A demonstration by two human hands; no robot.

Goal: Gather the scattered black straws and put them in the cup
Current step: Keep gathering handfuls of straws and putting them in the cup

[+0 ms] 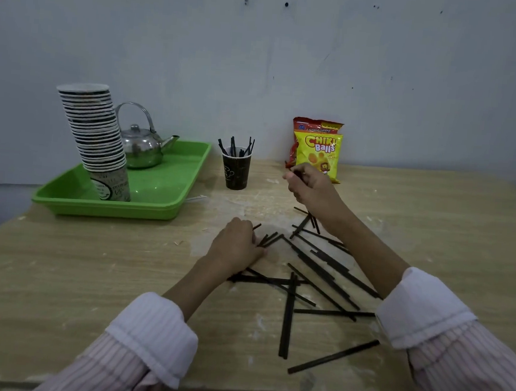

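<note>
Striped shirt sleeves [152, 341] with white turned-back cuffs enter from the bottom edge, and both bare forearms reach forward over a pale wooden bench [59, 272]. Between the arms, black straws [321, 271] lie scattered and crossed over one another on the bench, with one stray straw [333, 357] lying apart from the heap, near the right cuff. On the bench, the left hand [237, 244] lies knuckles up with its fingers curled over the ends of a few straws at the heap's left edge; whether it actually grips them cannot be told. Farther back, the right hand [310, 182] is raised above the bench with its fingers bunched together, pinching something thin and dark that looks like a straw, though it is too small to be sure. Left of that hand stands a dark paper cup [236, 172], upright, with several black straws already sticking out of it. Behind the right hand, a yellow Chiki Balls snack bag [317, 149] leans at the wall. At the left, a green tray [165, 185] carries a tilted stack of paper cups [93, 133] and a steel kettle [141, 149].
</note>
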